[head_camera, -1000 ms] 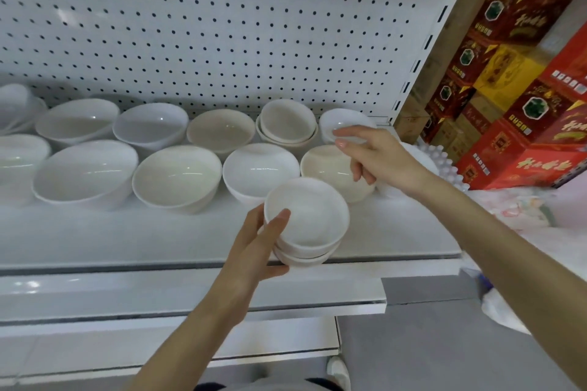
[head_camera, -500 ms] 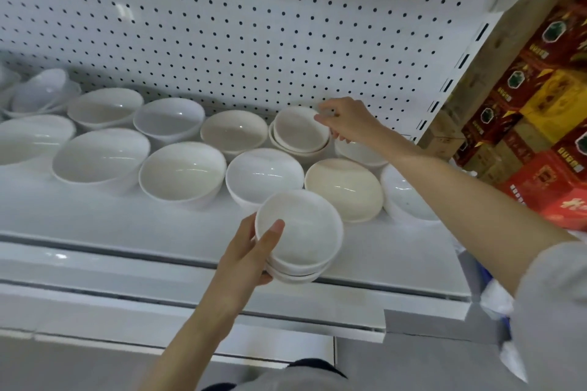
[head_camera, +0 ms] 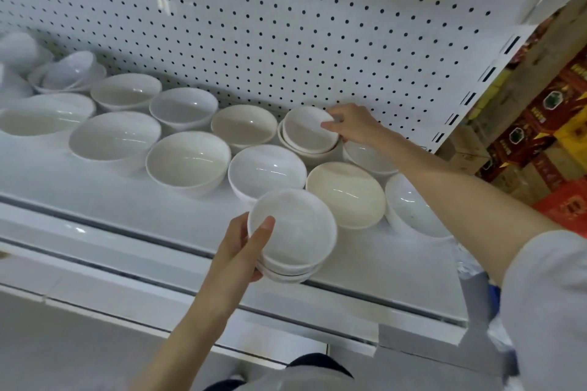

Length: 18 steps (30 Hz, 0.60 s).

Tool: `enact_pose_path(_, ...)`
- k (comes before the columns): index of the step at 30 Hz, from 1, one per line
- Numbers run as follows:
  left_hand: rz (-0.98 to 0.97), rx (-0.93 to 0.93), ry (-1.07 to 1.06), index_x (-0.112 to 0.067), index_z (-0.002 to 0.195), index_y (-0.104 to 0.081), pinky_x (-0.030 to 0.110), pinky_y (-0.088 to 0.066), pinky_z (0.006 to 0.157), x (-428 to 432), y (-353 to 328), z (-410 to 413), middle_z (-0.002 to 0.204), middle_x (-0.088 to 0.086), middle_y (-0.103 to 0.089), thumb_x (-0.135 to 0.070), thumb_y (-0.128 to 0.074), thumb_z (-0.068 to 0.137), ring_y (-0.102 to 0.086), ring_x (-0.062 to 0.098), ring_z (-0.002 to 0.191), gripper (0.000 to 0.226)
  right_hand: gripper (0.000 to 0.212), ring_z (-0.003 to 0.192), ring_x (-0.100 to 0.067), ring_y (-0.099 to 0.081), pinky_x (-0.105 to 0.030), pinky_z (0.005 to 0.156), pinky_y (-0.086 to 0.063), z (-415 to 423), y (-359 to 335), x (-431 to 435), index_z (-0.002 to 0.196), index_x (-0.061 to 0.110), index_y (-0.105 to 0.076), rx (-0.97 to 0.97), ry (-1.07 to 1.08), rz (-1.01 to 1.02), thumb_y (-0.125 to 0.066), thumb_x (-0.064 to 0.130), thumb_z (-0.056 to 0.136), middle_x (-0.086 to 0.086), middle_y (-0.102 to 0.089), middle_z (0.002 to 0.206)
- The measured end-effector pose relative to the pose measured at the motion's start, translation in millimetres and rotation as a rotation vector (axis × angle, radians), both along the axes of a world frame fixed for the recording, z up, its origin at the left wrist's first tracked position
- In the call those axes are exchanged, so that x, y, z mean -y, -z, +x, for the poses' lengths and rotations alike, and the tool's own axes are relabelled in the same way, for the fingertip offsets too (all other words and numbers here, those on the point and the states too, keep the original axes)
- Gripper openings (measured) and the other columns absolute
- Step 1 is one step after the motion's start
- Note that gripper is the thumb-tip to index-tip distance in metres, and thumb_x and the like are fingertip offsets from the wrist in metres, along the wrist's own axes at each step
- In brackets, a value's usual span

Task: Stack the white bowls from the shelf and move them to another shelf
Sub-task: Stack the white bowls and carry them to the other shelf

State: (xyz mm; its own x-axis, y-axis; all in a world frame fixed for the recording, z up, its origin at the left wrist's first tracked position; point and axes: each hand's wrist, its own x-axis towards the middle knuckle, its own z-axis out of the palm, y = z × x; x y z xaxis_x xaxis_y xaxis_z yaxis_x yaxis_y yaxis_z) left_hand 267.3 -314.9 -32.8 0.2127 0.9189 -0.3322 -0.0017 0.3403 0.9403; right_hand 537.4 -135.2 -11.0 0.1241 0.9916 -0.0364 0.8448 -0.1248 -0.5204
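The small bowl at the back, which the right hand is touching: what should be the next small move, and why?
Probably lift that small bowl out of the bowl under it and carry it forward onto the stack in the left hand. The right hand already pinches its rim, and the stack's top bowl sits empty and about the same size.

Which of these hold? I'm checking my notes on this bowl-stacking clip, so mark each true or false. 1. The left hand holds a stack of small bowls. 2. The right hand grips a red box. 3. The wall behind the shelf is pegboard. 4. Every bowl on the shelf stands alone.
1. True: the left hand holds a stack of small white bowls at the shelf's front edge.
2. False: the right hand pinches the rim of the top bowl in a nested pair; the red boxes sit apart at right.
3. True: white pegboard.
4. False: several are nested.
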Motion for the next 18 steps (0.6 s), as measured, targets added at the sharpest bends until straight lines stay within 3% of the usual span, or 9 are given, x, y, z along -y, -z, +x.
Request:
enact_pose_path(3, 0.006, 0.004, -0.022, -0.035, 0.118, -0.05, 0.022, -0.051, 0.07, 2.1, 0.1, 0.7, 0.108, -0.017, -0.057, -0.043, -0.049, 0.09, -0.057, 0.005, 0.097, 0.029, 0.043, 0.075, -0.017, -0.057, -0.032, 0.074, -0.054, 2.1, 0.7, -1.1, 0.122, -0.001, -0.06, -0.071, -0.028, -0.006, -0.068, 0.024, 0.088, -0.018, -0.064, 0.123)
enact_pose_path(6, 0.012, 0.003, -0.035, -0.035, 0.117, -0.051, 0.024, -0.052, 0.075, 3.5, -0.5, 0.9, 0.108, -0.017, -0.058, -0.045, -0.05, 0.088, -0.056, 0.003, 0.097, 0.031, 0.034, 0.076, -0.018, -0.059, -0.013, 0.055, -0.048, 4.8, 3.3, -1.9, 0.118, 0.003, -0.064, -0.121, -0.052, -0.009, -0.068, 0.019, 0.088, -0.012, -0.067, 0.116)
enact_pose_path(13, 0.01, 0.002, -0.036, -0.036, 0.117, -0.05, 0.022, -0.051, 0.073, 4.6, -1.8, 2.0, 0.107, -0.017, -0.057, -0.044, -0.049, 0.089, -0.057, 0.003, 0.096, 0.029, 0.024, 0.039, -0.004, -0.053, -0.009, 0.039, -0.036, 2.5, 2.7, -2.0, 0.111, 0.001, -0.067, -0.184, 0.027, 0.03, -0.062, 0.007, 0.089, -0.01, -0.065, 0.089)
enact_pose_path(18, 0.009, 0.001, -0.052, -0.037, 0.114, -0.051, 0.019, -0.05, 0.07, 6.2, -1.4, 3.1, 0.104, -0.018, -0.058, -0.043, -0.049, 0.09, -0.057, 0.003, 0.094, 0.025, 0.023, 0.051, -0.016, -0.046, -0.022, 0.043, -0.026, 2.8, 1.9, -0.3, 0.108, -0.007, -0.065, -0.23, 0.061, 0.016, -0.06, 0.006, 0.089, -0.004, -0.048, 0.065)
